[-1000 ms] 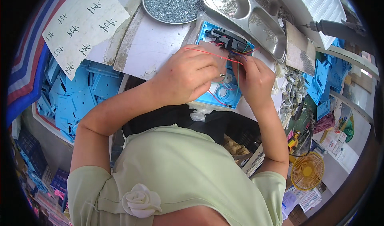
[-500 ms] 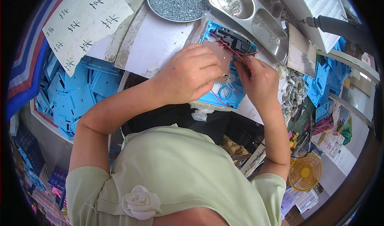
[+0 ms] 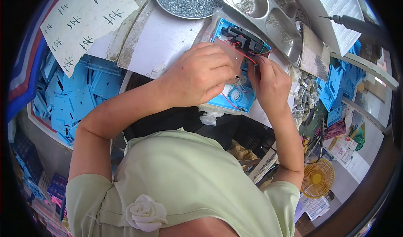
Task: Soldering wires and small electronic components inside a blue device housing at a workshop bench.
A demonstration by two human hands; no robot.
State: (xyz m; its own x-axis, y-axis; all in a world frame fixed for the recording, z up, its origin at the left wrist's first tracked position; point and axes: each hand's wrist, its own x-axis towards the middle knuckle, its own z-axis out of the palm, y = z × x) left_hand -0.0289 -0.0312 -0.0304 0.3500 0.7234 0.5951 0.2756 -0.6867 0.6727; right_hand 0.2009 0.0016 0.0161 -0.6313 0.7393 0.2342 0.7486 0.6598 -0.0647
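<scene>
An open blue plastic casing [image 3: 245, 102] lies on plastic wrap in front of me. A black module [image 3: 245, 40] sits along its far side, with thin red, green and dark wires [image 3: 248, 59] running from it. My left hand [image 3: 205, 74] is closed on a flat brown circuit board [image 3: 233, 54], tilted above the casing. At the board's right edge, my right hand [image 3: 273, 82] has its fingers pinched around the wires; its exact fingertip contact is partly hidden. A coiled clear-blue ring and a red wire show in the casing's near part.
Beyond the casing stand a round plate of small screws [image 3: 187, 1] and a steel compartment tray [image 3: 285, 27]. An electric screwdriver [image 3: 357, 25] juts in from the right. Metal parts [image 3: 307, 93] are heaped right of my right hand. A bin of blue panels [image 3: 73, 104] is at left.
Both hands keep their hold over the casing, with only slight shifts. The brown board shows a little more, and the right fingers have moved slightly along the wires. The whole view has shifted slightly.
</scene>
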